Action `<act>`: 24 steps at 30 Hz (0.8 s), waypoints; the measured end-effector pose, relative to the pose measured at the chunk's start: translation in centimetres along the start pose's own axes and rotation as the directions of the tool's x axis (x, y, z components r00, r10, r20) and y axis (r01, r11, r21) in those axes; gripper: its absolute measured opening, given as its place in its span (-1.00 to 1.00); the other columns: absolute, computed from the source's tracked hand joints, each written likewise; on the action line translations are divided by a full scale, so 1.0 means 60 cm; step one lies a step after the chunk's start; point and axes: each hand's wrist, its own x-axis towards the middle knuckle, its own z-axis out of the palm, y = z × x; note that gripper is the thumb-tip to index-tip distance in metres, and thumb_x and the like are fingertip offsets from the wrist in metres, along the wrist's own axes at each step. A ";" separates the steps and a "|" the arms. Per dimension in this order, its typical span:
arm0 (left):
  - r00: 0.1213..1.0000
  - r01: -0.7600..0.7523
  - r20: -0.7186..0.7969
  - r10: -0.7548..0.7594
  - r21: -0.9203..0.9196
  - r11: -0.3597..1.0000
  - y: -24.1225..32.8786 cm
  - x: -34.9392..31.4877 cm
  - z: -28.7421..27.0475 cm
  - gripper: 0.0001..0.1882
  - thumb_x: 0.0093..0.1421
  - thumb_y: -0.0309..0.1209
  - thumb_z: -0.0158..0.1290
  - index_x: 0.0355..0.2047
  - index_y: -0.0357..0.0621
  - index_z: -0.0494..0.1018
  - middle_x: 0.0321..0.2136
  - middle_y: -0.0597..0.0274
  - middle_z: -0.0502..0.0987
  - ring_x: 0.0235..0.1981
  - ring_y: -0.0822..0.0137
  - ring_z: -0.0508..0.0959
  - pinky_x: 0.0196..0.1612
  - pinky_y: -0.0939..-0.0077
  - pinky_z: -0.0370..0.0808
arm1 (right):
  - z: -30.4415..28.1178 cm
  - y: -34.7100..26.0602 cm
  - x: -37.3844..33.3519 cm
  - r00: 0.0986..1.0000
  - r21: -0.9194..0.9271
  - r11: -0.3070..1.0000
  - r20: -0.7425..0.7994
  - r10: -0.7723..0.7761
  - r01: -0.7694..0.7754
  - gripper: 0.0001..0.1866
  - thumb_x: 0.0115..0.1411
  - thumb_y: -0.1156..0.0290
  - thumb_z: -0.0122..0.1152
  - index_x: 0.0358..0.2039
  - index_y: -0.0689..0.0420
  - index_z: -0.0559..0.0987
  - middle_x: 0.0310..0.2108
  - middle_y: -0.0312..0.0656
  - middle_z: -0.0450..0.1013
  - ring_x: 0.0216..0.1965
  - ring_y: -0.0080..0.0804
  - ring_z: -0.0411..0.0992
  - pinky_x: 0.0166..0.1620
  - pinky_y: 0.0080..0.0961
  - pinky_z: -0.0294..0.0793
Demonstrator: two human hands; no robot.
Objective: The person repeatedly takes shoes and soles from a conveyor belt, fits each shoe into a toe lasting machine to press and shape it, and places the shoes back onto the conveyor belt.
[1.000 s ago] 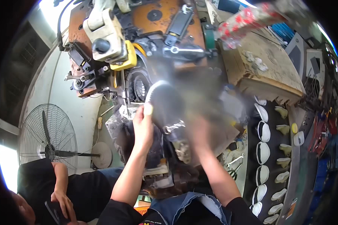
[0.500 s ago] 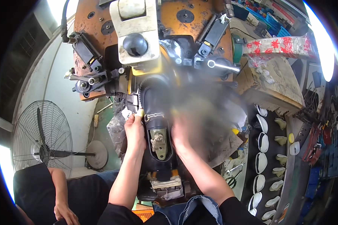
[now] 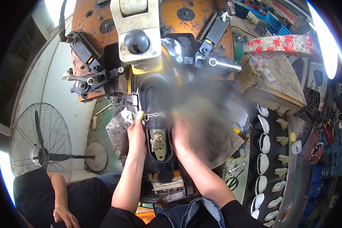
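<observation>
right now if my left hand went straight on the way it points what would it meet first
Probably the side of the rounded black leather-like shoe, which your left hand seems to touch; beyond it, the bright yellow block lies roughly in line, though depth is unclear.

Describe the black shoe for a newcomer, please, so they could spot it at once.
Find the orange plate, then follow the white arm down past its black knob. Below, the black shoe lies between the left hand and right hand. Unlike the white pieces at right, it is black, with an olive insert.
</observation>
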 end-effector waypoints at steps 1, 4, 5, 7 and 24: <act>1.000 -0.001 -0.015 0.000 -0.039 0.999 -0.004 -0.007 -0.002 -0.71 0.23 -0.19 0.10 -0.42 -0.18 0.44 -0.53 0.29 0.50 -0.56 0.49 0.47 -0.48 0.59 0.44 | 0.002 0.001 -0.005 0.999 -0.002 1.000 -0.032 0.022 -0.022 -0.74 0.25 0.45 0.07 -0.61 0.15 0.43 -0.63 -0.50 0.26 -0.58 -0.80 0.08 -0.51 -0.72 0.05; 1.000 -0.021 -0.006 0.021 -0.170 0.985 -0.006 -0.019 0.009 -0.74 0.24 -0.21 0.09 -0.33 -0.18 0.48 -0.49 0.30 0.54 -0.56 0.49 0.51 -0.51 0.58 0.48 | 0.006 0.003 -0.003 0.998 -0.012 1.000 -0.050 0.023 -0.023 -0.74 0.24 0.45 0.09 -0.61 0.15 0.42 -0.63 -0.49 0.28 -0.57 -0.80 0.10 -0.52 -0.73 0.07; 0.999 -0.041 -0.005 0.040 -0.169 0.985 -0.006 -0.017 0.009 -0.75 0.24 -0.23 0.09 -0.31 -0.19 0.49 -0.48 0.31 0.54 -0.54 0.50 0.51 -0.49 0.60 0.48 | 0.007 0.002 -0.001 0.999 -0.022 1.000 -0.038 0.003 -0.004 -0.74 0.24 0.45 0.10 -0.61 0.15 0.43 -0.63 -0.49 0.29 -0.57 -0.80 0.10 -0.52 -0.72 0.07; 0.996 -0.073 0.033 0.081 -0.182 0.981 -0.016 -0.002 -0.002 -0.78 0.25 -0.27 0.09 -0.29 -0.20 0.51 -0.44 0.31 0.56 -0.48 0.52 0.52 -0.44 0.63 0.48 | 0.016 -0.008 -0.005 0.997 -0.043 0.999 -0.068 -0.027 0.024 -0.75 0.24 0.44 0.11 -0.60 0.17 0.43 -0.62 -0.48 0.29 -0.56 -0.78 0.12 -0.52 -0.71 0.09; 0.679 -0.665 0.729 0.081 0.659 -0.352 -0.408 -0.105 -0.302 -0.48 -0.02 -0.16 0.13 -0.14 -0.30 0.46 -0.09 -0.25 0.42 -0.06 -0.16 0.45 -0.06 0.07 0.44 | -0.425 -0.008 0.177 0.989 -0.923 0.355 -0.139 0.047 -0.147 -0.62 0.23 0.23 0.00 -0.30 0.37 0.53 -0.42 0.09 0.50 -0.25 0.02 0.48 -0.17 -0.23 0.41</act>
